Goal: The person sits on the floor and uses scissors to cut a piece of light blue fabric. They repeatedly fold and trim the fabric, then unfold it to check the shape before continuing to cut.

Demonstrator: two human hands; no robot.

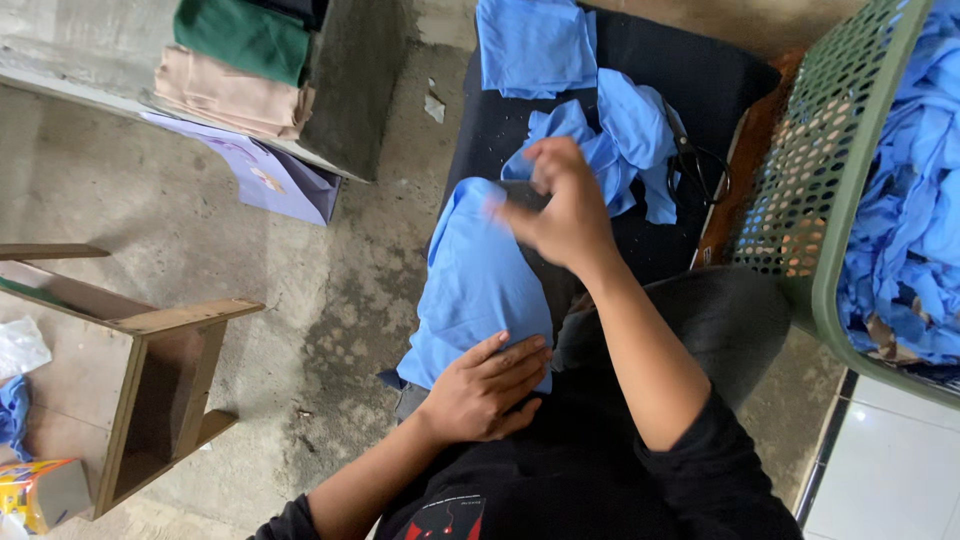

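My left hand [487, 387] lies flat with fingers spread, pressing the near end of a blue cloth piece [475, 285] against my lap. My right hand [562, 207] is raised over the cloth's far end, fingers bunched together and pinching its top edge; the motion blurs the fingertips. The cloth runs from one hand to the other. Beyond it, a black cushion [700, 75] carries loose blue cloth scraps [620, 140] and black scissors [690, 165] near its right edge. A green perforated basket [830, 170] full of blue fabric stands to the right. A wooden stool [165, 380] sits on the concrete floor [330, 300], left.
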